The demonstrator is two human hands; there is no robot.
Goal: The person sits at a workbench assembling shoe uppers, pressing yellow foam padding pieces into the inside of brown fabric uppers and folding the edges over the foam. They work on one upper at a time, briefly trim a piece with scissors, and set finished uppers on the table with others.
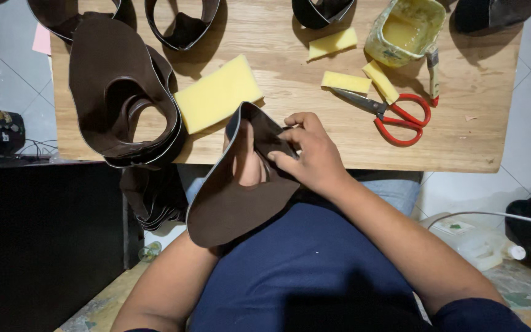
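**Brown leather piece held over the lap, both hands on it**

Nearest me, the brown leather piece point(235, 203) hangs over the lap at the near edge of the wooden table point(290, 132), curved like a shoe upper. Left hand point(245, 161) sits behind it, showing through the opening; I judge it props the leather from below, though I cannot tell how its fingers lie. Right hand point(308, 150) pinches the upper edge between thumb and fingers, seemingly to keep it taut. Stack of similar leather pieces point(121, 92) waits at left, touching a yellow sponge block point(216, 92). Red-handled scissors point(394, 114) and a glue tub point(405, 31) lie beyond, within reach
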